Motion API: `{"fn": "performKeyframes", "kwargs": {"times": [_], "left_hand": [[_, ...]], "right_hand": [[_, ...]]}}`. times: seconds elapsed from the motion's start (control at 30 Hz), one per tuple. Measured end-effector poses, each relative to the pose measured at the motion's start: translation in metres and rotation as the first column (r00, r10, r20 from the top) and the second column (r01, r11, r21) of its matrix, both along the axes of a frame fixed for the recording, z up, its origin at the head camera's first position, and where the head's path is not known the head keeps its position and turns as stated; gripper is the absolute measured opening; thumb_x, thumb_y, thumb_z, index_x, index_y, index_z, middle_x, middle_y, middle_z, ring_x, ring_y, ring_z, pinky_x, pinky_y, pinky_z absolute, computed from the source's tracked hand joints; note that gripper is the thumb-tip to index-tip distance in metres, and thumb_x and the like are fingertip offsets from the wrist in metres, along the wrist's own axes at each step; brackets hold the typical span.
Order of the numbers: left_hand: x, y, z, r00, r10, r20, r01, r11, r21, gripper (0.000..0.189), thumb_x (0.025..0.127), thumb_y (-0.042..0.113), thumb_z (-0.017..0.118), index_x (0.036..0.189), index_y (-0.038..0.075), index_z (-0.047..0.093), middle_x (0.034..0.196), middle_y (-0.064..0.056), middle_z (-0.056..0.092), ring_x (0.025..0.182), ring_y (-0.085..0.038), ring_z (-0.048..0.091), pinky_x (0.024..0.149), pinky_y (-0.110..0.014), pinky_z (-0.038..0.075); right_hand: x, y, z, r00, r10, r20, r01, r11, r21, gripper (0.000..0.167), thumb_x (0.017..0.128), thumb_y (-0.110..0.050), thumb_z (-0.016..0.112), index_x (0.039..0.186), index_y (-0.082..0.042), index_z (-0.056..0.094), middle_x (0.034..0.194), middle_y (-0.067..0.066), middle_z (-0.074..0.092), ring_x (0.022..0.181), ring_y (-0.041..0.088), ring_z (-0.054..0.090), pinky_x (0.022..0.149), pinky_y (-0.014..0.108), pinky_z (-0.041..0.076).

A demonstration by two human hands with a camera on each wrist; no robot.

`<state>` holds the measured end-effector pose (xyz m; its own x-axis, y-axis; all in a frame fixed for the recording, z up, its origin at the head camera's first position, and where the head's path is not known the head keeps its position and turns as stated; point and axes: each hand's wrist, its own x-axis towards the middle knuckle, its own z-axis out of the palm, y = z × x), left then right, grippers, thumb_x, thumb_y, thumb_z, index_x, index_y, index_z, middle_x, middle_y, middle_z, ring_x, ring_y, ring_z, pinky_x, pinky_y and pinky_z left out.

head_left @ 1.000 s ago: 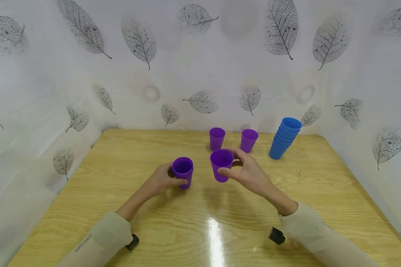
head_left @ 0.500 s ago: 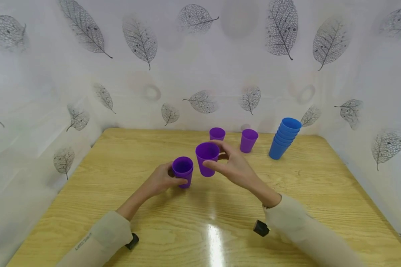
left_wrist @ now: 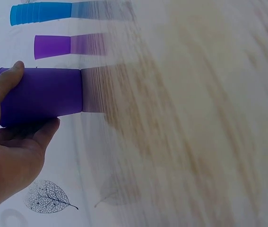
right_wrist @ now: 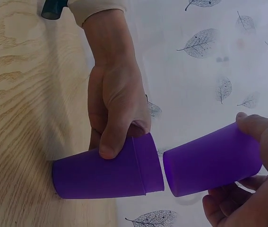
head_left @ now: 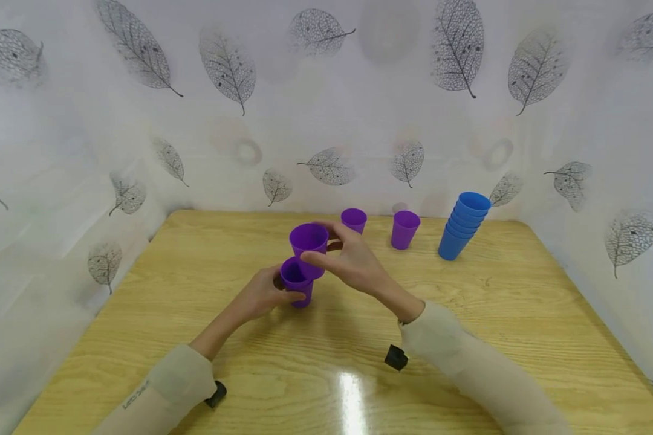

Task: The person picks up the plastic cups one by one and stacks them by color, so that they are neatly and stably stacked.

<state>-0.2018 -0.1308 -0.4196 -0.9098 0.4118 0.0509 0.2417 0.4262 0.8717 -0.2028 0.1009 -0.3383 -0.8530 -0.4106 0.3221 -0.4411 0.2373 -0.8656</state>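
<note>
My left hand (head_left: pixel 266 294) grips a pair of nested purple cups (right_wrist: pixel 100 177) that stand upright on the table, thumb across the near side. In the right wrist view a second rim shows just under their top. Above them my right hand (head_left: pixel 354 260) holds another purple cup (head_left: pixel 309 241) between thumb and fingers, a little tilted. Its base is right at the mouth of the nested cups, with a thin gap showing in the right wrist view. From the left wrist view, the nested cups (left_wrist: pixel 44 94) lie between my thumb and fingers.
Behind my right hand stands a purple cup (head_left: pixel 355 217), partly hidden. Another purple cup (head_left: pixel 405 231) is to its right, then a leaning-looking stack of blue cups (head_left: pixel 458 231). A leaf-patterned sheet (head_left: pixel 196 139) encloses the wooden table (head_left: pixel 212 241) at the back and sides.
My right hand has carried its purple cup leftward and slightly up, from beside the nested cups to over their mouth. My left hand and the nested cups have stayed in place.
</note>
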Motion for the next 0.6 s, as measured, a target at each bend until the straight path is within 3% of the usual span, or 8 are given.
{"fn": "performKeyframes", "kwargs": {"times": [0.4, 0.6], "left_hand": [[0.002, 0.000, 0.003, 1.000, -0.009, 0.016, 0.008, 1.000, 0.022, 0.058, 0.090, 0.017, 0.082, 0.136, -0.008, 0.057, 0.125, -0.021, 0.068, 0.115, -0.033, 0.067, 0.103, -0.049, 0.053], [0.002, 0.000, 0.003, 0.999, -0.014, 0.029, 0.013, 1.000, 0.023, 0.063, 0.090, 0.017, 0.082, 0.140, -0.009, 0.053, 0.128, -0.022, 0.067, 0.118, -0.036, 0.065, 0.105, -0.051, 0.051]], "right_hand": [[-0.007, -0.024, -0.010, 1.000, 0.029, 0.001, -0.029, 0.999, -0.018, 0.062, 0.090, -0.020, 0.081, 0.143, -0.001, 0.054, 0.129, 0.010, 0.066, 0.111, 0.024, 0.064, 0.096, 0.036, 0.055], [-0.007, -0.026, -0.017, 0.999, 0.039, -0.020, -0.039, 0.999, -0.023, 0.063, 0.090, -0.015, 0.081, 0.143, 0.002, 0.053, 0.130, 0.014, 0.065, 0.115, 0.026, 0.063, 0.098, 0.043, 0.055]]}}
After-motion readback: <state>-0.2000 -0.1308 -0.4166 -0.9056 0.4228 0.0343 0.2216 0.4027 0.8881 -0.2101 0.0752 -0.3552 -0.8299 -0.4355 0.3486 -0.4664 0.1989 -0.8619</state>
